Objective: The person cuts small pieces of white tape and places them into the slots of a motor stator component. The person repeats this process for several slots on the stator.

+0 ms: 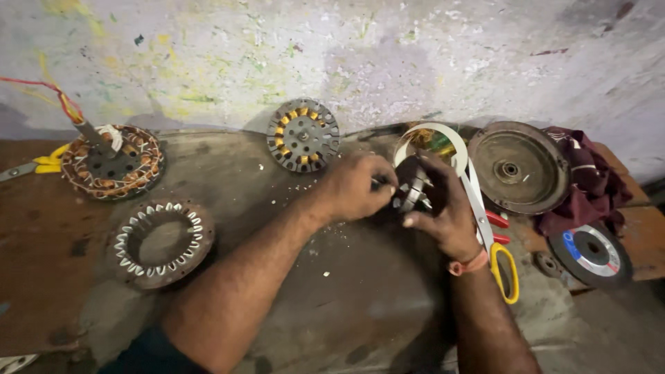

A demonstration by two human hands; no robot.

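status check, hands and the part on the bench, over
Left hand and right hand both gripping small dark metal part, held over the bench. Scissors beside right wrist, stators off to the left, nothing blocking.

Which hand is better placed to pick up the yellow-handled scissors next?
Right, probably. The right hand lies directly beside the yellow-handled scissors, nearly touching them. The left hand sits farther away, across the dark part both hands grip.
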